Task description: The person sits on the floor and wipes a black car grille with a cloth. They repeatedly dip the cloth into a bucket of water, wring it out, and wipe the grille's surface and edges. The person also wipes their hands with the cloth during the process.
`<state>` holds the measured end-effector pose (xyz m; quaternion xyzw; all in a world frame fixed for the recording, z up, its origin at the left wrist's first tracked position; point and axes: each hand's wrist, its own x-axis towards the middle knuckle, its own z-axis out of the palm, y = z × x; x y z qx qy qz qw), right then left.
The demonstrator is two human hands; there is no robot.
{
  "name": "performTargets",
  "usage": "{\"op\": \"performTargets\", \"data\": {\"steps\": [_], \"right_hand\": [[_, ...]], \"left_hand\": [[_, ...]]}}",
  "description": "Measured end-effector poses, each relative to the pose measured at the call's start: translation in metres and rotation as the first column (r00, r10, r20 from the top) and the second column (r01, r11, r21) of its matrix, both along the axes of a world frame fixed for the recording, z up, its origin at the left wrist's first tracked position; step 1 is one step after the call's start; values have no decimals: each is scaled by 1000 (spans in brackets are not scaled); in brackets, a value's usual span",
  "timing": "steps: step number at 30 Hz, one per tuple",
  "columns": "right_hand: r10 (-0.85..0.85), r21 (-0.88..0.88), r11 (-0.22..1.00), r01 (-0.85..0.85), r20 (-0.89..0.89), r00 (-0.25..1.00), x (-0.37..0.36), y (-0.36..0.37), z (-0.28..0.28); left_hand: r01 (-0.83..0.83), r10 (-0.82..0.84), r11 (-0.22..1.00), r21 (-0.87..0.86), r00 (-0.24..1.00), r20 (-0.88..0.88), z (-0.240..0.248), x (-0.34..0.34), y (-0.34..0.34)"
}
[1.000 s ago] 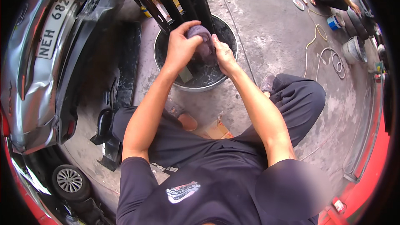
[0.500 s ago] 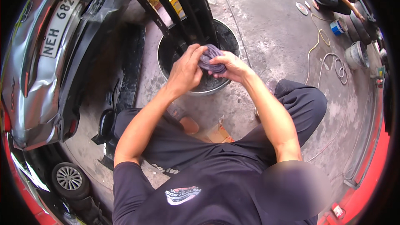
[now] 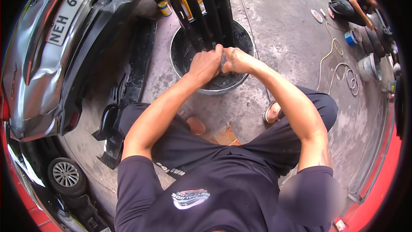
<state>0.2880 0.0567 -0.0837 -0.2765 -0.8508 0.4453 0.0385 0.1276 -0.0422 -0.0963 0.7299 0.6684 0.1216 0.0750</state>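
Observation:
Both my hands are raised over a round black tub (image 3: 214, 91) on the floor. My left hand (image 3: 204, 65) is closed in a fist around one side of a wadded grey-purple rag (image 3: 223, 62). Against it, my right hand (image 3: 238, 60) grips the rag's other side with bent fingers. Only a sliver of the cloth shows between the two fists; the rest is hidden. Just beyond my hands, long black strip-like parts (image 3: 213, 15) stand upright in the tub and run out of the top of the view.
A silver car bumper (image 3: 40, 81) and a long black panel (image 3: 136, 66) lie at left. Yellow cans (image 3: 164, 8) stand behind the tub. At far right, a person (image 3: 349, 4) crouches near a blue-white can (image 3: 352, 37), a grey bucket (image 3: 370, 68) and a hose (image 3: 343, 71).
My hands have closed tighter on the rag, which now is nearly hidden; before, its folds showed between them. The whole view has shifted slightly.

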Motion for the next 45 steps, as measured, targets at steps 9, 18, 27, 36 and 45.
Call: {"op": "performTargets", "data": {"steps": [9, 18, 27, 36, 45], "right_hand": [[123, 601, 797, -56, -71, 990, -1, -6, -38], [-198, -318, 918, 239, 156, 968, 10, 3, -10], [2, -823, 568, 11, 15, 1000, 18, 12, 8], [25, -23, 999, -27, -108, 994, 5, -9, 15], [54, 497, 861, -111, 129, 990, 1, -3, -15]], "left_hand": [[-98, 155, 975, -199, 943, 296, -21, -8, 8], [56, -69, 984, 168, 995, 75, 31, 0, -28], [450, -343, 835, 318, 876, -340, 37, -9, -7], [295, -297, 954, 51, 955, 24, 21, -9, 19], [6, 30, 985, -172, 979, 203, 18, 3, 12]]}}
